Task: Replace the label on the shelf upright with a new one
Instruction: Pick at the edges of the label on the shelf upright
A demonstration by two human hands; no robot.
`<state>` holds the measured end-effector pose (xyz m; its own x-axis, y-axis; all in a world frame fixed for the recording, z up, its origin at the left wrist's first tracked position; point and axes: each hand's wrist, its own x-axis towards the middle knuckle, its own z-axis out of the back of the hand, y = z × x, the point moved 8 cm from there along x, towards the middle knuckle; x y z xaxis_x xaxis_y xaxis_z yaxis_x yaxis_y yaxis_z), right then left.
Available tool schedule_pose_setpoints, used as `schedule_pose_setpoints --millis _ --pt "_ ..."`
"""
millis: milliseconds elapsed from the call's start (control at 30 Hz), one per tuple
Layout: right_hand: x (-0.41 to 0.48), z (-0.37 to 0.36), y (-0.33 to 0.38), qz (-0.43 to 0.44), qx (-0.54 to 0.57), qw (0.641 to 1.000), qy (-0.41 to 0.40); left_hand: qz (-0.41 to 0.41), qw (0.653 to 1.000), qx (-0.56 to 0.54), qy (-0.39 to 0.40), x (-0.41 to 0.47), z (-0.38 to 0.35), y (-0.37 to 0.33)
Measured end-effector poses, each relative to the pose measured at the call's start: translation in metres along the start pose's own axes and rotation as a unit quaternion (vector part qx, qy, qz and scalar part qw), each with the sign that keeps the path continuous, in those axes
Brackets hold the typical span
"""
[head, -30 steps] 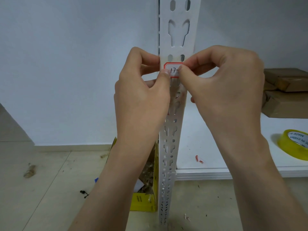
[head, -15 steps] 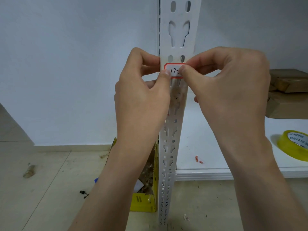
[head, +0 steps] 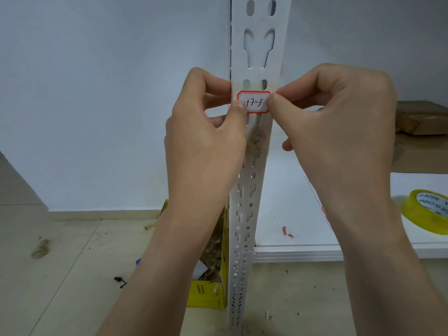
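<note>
Left hand [head: 206, 151] and right hand [head: 339, 127] curled, thumbs pinching opposite ends of red-bordered label [head: 254, 103], marked 17-3, flat against white shelf upright [head: 260, 20].

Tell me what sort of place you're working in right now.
Most likely a storeroom or small warehouse. A white slotted shelf upright carries a handwritten location label reading 17-3, cardboard boxes sit at right, and a roll of yellow packing tape lies on the shelf board.
</note>
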<state>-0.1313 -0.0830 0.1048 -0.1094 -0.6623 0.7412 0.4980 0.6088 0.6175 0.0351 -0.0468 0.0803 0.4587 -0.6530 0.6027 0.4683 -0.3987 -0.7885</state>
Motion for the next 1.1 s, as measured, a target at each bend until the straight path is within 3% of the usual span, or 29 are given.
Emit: schedule_pose_setpoints --millis 600,1100 --pt "-0.001 -0.006 0.010 0.020 -0.062 0.998 0.001 0.003 1.000 -0.012 0.002 -0.001 0.000 -0.001" --pt "-0.002 -0.007 0.005 0.006 -0.027 1.000 0.008 0.009 1.000 -0.004 0.000 0.000 -0.001 0.000"
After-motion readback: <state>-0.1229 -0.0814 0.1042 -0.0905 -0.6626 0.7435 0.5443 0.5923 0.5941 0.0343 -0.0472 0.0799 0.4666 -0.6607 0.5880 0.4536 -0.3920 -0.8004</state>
